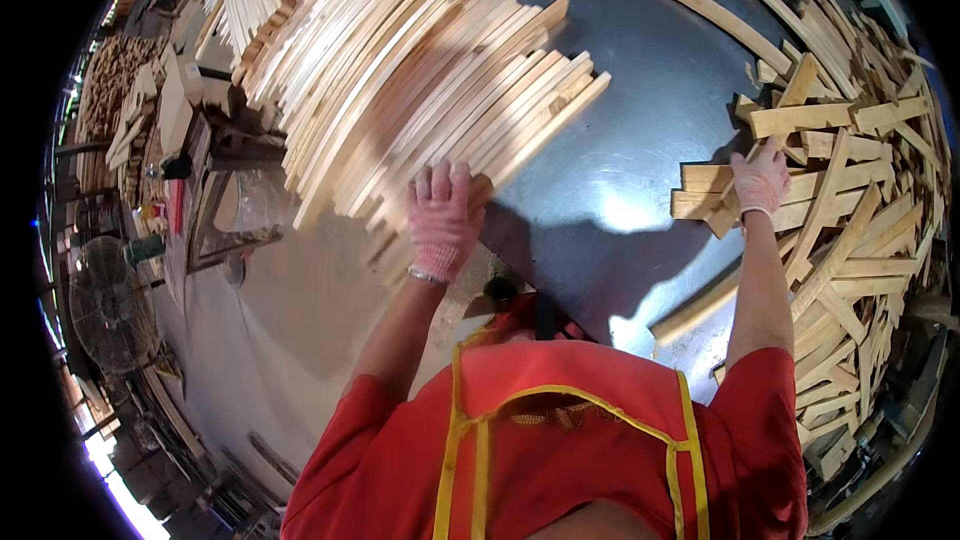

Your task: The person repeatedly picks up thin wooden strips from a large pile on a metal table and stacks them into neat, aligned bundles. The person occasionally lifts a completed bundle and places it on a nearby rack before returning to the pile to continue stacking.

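Observation:
My left hand point(443, 218), in a pinkish knit glove, has its fingers curled over the near end of a wooden strip point(481, 190). It sits at the near edge of a broad row of pale wooden strips point(400, 70) laid side by side; some near ends are smeared by motion. At the right, my right hand point(762, 180), in a similar glove, is closed round a slanting wooden strip point(797, 85). Shorter light wood pieces point(705, 178) lie under and beside that hand, at the edge of a jumbled wood pile point(860, 230).
A shiny metal tabletop point(640, 120) lies between the row and the pile. Long curved strips point(700, 10) rest at its far right. A floor fan point(108, 305) and a wooden stand point(205, 210) are on the left, with stacked wood point(115, 90) behind.

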